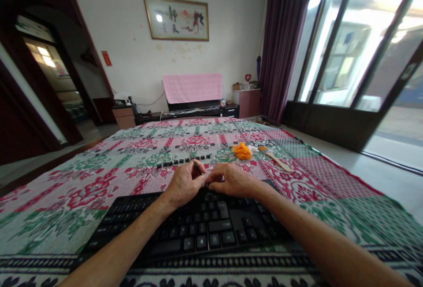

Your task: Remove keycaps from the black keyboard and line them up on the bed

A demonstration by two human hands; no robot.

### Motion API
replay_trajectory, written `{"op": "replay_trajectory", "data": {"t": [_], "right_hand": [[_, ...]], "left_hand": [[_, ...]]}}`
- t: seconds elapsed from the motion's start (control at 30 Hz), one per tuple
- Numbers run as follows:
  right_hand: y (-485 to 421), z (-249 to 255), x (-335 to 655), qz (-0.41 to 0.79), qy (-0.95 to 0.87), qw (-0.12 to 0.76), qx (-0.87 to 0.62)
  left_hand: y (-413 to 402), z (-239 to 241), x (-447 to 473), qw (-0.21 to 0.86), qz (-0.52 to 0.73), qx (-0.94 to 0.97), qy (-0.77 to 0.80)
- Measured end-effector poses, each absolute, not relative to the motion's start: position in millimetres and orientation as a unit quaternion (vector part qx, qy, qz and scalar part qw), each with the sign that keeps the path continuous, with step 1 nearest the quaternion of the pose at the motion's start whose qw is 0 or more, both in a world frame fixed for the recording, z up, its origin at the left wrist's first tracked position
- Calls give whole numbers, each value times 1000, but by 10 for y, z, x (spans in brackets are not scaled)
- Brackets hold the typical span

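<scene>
A full-size black plastic keyboard (205,226) lies on a patterned cloth in pink, red, green and white (92,190), its near edge towards the person and both bare forearms reaching over it. The left hand (185,182) is at the keyboard's far edge, thumb and forefinger closed together on a thin, dark, stick-like tool (197,167) that slants up from the grip. The right hand (233,179) comes in from the other side, its fingers curled and the tips drawn close together just beside the left fingertips; whether they pinch anything small cannot be told, since the spot between the two hands is dark and partly covered. Beyond the hands, a row of small black keycaps (170,163) runs across the cloth, passing just behind the left hand. Farther right, past the right hand, sits a crumpled bright orange bundle (242,151), with a small white wad (253,149) just beside it. Next to that lies a flat brush with a pale handle and orange-brown bristles (276,160), its handle pointing back towards the person's right. Across the room, a pink cloth (193,88) hangs over a dark screen on a low black cabinet (230,111), below a gold-framed picture (176,18) on the white wall.
</scene>
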State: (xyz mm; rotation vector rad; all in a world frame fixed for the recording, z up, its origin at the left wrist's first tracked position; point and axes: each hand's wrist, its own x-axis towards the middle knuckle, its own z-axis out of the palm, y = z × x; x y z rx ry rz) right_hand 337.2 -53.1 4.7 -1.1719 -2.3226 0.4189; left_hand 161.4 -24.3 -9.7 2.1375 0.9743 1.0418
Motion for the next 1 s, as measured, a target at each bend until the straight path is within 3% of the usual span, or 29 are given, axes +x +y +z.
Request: {"op": "replay_trajectory", "data": {"t": [0.43,0.77,1.0], "right_hand": [[-378,-15,3532,148,-793,283,-519],[201,-59,3587,72,-724,204,-655],[518,-218,3615,35,-706,212,-674]], "left_hand": [[-212,-31,1592,288,426,754,410],[-204,-52,1592,279,419,758,414],[-206,-66,1593,282,425,759,405]]}}
